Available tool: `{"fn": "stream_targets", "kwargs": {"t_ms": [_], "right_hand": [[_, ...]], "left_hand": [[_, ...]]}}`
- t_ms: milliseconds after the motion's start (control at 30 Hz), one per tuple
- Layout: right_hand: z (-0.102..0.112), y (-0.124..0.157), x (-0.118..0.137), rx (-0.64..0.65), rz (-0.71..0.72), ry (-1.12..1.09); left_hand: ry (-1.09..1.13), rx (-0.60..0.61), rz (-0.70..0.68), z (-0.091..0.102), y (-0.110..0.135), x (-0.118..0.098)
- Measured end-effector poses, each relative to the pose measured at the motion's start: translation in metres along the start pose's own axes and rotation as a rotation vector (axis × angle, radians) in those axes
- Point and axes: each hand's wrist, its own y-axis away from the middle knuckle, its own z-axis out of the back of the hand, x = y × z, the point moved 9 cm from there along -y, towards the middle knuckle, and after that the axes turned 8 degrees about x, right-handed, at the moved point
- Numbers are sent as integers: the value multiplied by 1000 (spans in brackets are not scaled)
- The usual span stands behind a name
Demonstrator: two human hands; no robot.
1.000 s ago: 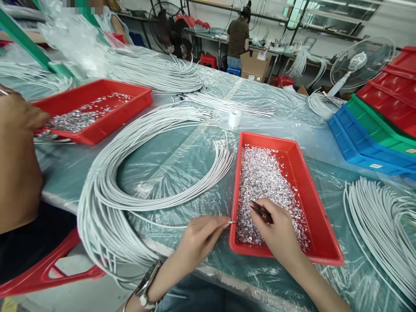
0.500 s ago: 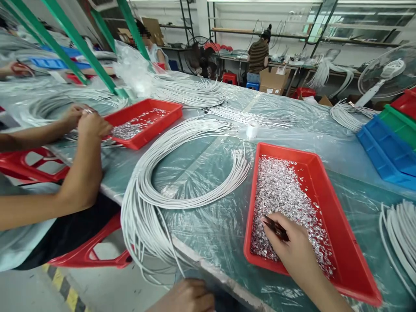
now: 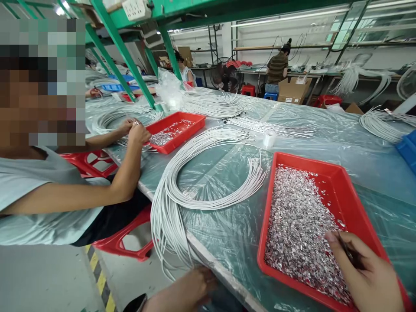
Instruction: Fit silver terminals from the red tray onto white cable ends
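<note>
My right hand (image 3: 370, 277) is over the near right part of a red tray (image 3: 354, 195), its fingers closed round dark tweezers (image 3: 348, 251). Their tips are hard to make out behind the fingers. A heap of small shiny metal pieces (image 3: 299, 221) fills much of this tray. Low in the middle, my left hand (image 3: 195, 286) is beside the table edge, just below the hanging part of a bundle of white cables (image 3: 169, 216). Motion blurs its fingers, so I cannot tell whether it holds anything. The bundle curls across the plastic-covered table (image 3: 224, 242).
At left a co-worker's hands (image 3: 136, 130) are by another red tray (image 3: 182, 141) with metal pieces. A white roll (image 3: 268, 140) stands beyond the cable loop. More cable bundles (image 3: 214, 106) lie farther back. A blue bin (image 3: 407, 149) is at right.
The view has turned left, bringing more of the co-worker into sight. My right hand has moved nearer to me and rightward over the tray. My left hand has shifted and blurred.
</note>
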Motion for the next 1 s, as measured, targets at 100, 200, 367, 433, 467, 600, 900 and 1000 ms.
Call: {"fn": "stream_targets", "kwargs": {"t_ms": [100,200,367,433,467,600,900,1000], "right_hand": [[-3,3,5,3,19,-39],[-6,3,10,14,37,-61],[-8,3,15,26,60,-96],[-9,3,16,33,56,-117],[-9,3,17,32,58,-121],[-10,4,22,30,69,-120],[-12,6,27,11,67,-143],[-13,6,27,21,66,-138]], "left_hand": [[70,36,-164,44,15,-32],[22,-248,-67,115,16,-24],[-134,-422,73,168,-36,0],[-193,-414,122,173,-64,5],[-217,-407,154,174,-77,7],[-273,-367,280,177,-109,14],[-292,-260,308,178,-140,15],[-276,-231,245,179,-140,13]]}}
